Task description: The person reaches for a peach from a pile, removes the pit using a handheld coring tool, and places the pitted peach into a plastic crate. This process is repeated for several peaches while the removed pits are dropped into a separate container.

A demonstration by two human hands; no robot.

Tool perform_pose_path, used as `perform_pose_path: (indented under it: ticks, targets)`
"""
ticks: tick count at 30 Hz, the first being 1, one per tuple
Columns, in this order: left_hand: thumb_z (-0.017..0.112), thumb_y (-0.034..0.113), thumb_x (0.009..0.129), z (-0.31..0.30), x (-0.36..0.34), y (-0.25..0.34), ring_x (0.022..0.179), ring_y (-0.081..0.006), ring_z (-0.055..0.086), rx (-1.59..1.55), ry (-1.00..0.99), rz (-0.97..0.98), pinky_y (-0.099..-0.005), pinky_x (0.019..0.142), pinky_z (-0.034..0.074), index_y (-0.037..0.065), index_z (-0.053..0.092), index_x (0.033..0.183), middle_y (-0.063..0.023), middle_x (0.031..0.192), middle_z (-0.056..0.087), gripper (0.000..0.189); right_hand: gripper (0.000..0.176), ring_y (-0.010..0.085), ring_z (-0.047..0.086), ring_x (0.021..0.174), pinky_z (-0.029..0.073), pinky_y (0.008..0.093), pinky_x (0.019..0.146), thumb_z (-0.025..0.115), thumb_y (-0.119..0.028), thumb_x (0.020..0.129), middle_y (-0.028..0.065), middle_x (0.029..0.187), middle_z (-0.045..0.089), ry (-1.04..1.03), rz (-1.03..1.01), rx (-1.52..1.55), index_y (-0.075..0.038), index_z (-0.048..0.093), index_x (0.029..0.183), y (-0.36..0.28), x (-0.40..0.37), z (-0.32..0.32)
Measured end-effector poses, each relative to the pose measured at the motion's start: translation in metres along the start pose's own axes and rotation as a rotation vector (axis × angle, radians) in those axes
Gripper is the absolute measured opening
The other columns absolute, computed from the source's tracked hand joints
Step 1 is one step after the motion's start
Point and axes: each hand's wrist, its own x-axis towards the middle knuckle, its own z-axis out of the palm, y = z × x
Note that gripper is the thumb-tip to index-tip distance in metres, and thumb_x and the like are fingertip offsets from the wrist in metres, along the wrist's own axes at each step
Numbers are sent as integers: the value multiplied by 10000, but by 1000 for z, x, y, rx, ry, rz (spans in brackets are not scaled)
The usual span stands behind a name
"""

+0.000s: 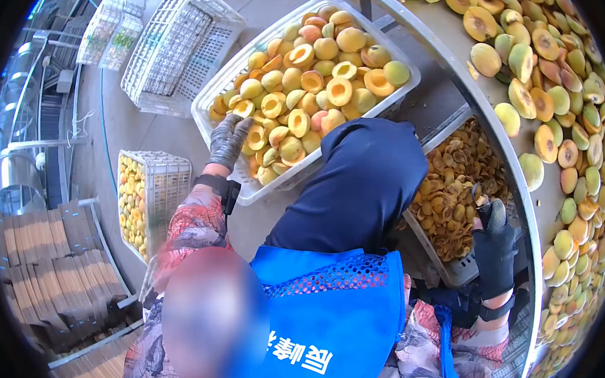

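Observation:
My left hand, in a grey glove, is at the left side of a white crate heaped with halved peaches. Its bent fingers are closed at the edge of a peach half, cut face up. In a black glove, my right hand is closed around a small hand tool with a thin, curved tip. This hand is above the right part of a second crate full of brownish scraps. The tool's handle is mostly hidden by the fingers.
To the right, a metal-edged table carries many peach halves. An upright crate of fruit stands at left, with stacked white crates behind. Flattened cardboard lies lower left. My knee is between the two crates.

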Motion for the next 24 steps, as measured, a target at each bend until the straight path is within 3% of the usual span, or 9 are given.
perform_pose_path:
  ticks: [5,8,12,15,17,19,22,24]
  targets:
    - [605,444,797,6,-32,-17,818,-341,601,213,-75,46,-401,742,454,49,593,961,-195,827,623,427,388,378,598,799,470,409,667,607,-63,802,227,863,606,-70,13,58,6,476,1160,1,1,5]
    - [571,470,809,8,-43,-28,821,-360,594,209,-145,-175,-427,742,446,29,583,939,-208,823,617,459,394,374,599,791,471,403,665,610,-69,805,228,867,608,-57,-2,46,17,470,1163,-5,3,2]
    - [554,481,799,19,-33,-30,856,-373,586,478,-223,-243,-443,758,440,31,565,988,-231,877,613,488,398,376,597,786,473,398,677,614,-83,807,229,879,609,-82,18,37,22,471,1164,-2,0,6]
    - [551,430,797,31,-33,-51,869,-364,581,461,-301,-136,-435,762,447,46,586,998,-208,893,615,436,403,381,593,786,470,405,682,615,-91,808,228,875,607,-62,-5,64,17,469,1168,3,0,9]
    - [597,386,757,30,-31,-53,887,-362,574,508,-389,-191,-433,767,447,41,584,994,-205,910,609,419,408,386,589,786,469,411,684,614,-96,809,226,867,604,-56,6,118,14,466,1172,3,0,9]
    - [622,339,736,27,-34,-64,891,-353,578,547,-498,-3,-419,764,451,41,584,997,-196,900,613,398,426,393,581,780,466,423,687,614,-98,809,222,856,599,-52,-37,-25,6,450,1189,-1,1,6]
    - [652,298,710,26,-36,-58,860,-353,585,581,-388,-52,-401,755,458,45,596,966,-199,877,609,364,417,402,572,774,462,433,684,617,-99,808,224,866,593,-116,-5,32,1,448,1176,4,2,7]
    - [672,259,692,22,-35,-56,823,-335,598,562,-442,-6,-395,721,469,50,598,955,-189,857,612,345,405,404,570,775,459,435,678,619,-97,806,228,870,589,-77,-5,7,2,451,1161,0,1,8]
